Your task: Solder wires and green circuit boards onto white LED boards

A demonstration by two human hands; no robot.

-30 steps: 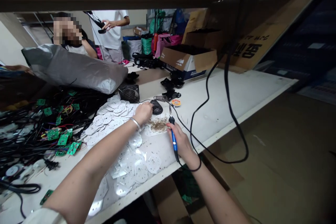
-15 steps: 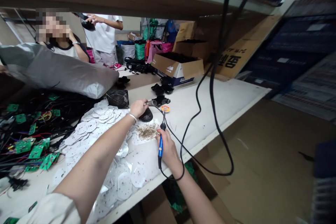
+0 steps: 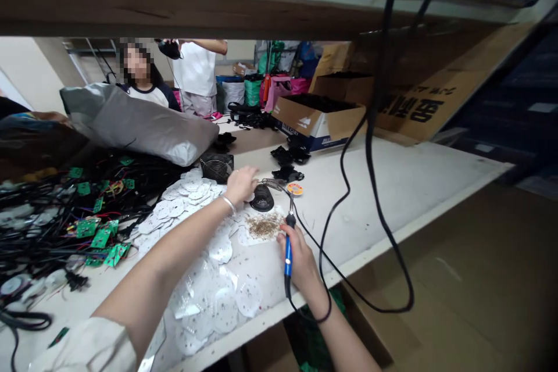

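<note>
In my right hand [image 3: 300,258] is a blue soldering iron [image 3: 288,253], held upright with its metal tip pointing away from me, near an orange-labelled solder spool [image 3: 295,188]. My left hand [image 3: 241,185] reaches over the table, fingers stretched toward the black iron stand [image 3: 262,199] with its coiled spring holder [image 3: 273,184]. Nothing shows in that hand, though its underside is hidden. Below the stand, a heap of small brownish bits [image 3: 264,225] lies on a white sheet. Many white round boards [image 3: 192,200] are piled beneath and beside my left forearm.
A small black fan [image 3: 217,168] stands behind the boards. Black wires with green circuit boards [image 3: 101,235] cover the left side, below a grey bag [image 3: 143,122]. An open carton [image 3: 320,119] stands at the back. Black cables [image 3: 378,174] hang at right. Two people are across the table.
The view has swung left, so the scene sits farther right. My left hand has drawn back slightly from the stand's spring. My right hand still holds the soldering iron beside the heap.
</note>
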